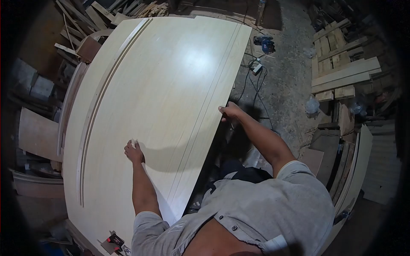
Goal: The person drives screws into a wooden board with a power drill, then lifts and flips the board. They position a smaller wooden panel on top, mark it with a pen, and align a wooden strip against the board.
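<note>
A large pale plywood sheet (162,94) lies flat in front of me, with thin lines running along its right side. My right hand (231,110) grips the sheet's right edge, thumb on top and fingers underneath. My left hand (134,152) rests over the middle of the sheet with its fingers curled in. Something small and whitish seems to show at the fingertips, too small to name. Left of that hand, a long straight strip (99,87) lies along the sheet. A small red and black item (114,241) sits near the bottom edge, beside my left sleeve.
On the floor to the right lie a blue power tool (265,44) and a white socket block (257,68) with tangled black cables. A wooden pallet with boards (337,70) stands farther right. Offcuts (92,19) pile up at the upper left, and panels (38,132) lean at the left.
</note>
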{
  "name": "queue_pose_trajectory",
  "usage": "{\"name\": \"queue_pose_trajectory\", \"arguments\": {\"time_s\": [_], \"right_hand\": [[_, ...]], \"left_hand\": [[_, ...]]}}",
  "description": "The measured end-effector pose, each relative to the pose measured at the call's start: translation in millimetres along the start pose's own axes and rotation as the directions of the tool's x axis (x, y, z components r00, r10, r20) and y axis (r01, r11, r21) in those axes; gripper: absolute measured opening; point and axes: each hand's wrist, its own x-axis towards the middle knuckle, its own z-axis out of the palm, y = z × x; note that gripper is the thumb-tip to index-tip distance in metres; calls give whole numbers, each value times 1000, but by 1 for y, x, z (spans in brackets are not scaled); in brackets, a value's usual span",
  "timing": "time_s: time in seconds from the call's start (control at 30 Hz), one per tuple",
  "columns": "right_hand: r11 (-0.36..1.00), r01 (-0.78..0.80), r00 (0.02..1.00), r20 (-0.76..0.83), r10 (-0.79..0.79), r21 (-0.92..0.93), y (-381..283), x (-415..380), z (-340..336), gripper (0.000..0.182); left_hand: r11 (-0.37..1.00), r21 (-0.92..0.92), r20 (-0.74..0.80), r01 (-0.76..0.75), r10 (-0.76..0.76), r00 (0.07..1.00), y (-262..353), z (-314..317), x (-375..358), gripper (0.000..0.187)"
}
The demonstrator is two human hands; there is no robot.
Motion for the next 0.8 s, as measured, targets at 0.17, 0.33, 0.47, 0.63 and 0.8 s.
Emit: {"name": "queue_pose_trajectory", "arguments": {"time_s": [0.17, 0.33, 0.47, 0.63, 0.8], "right_hand": [[998, 60, 998, -2, -60, -2, 3, -13, 9, 48], [999, -50, 999, 22, 50, 16, -25, -34, 5, 42], [1000, -17, 987, 158, 14, 13, -24, -25, -7, 47], [978, 20, 922, 382, 63, -209, -5, 0, -25, 35], [979, 135, 945, 316, -81, -153, 2, 20, -24, 35]], "left_hand": [[999, 14, -22, -31, 31, 999, -17, 6, 1, 49], [989, 131, 17, 68, -71, 997, 11, -6, 1, 47], [969, 185, -47, 165, -159, 986, 78, -2, -23, 48], [837, -529, -270, -142, -7, 963, 244, 61, -129, 40], [803, -586, 156, -104, 238, 959, 334, 20, -259, 29]]}}
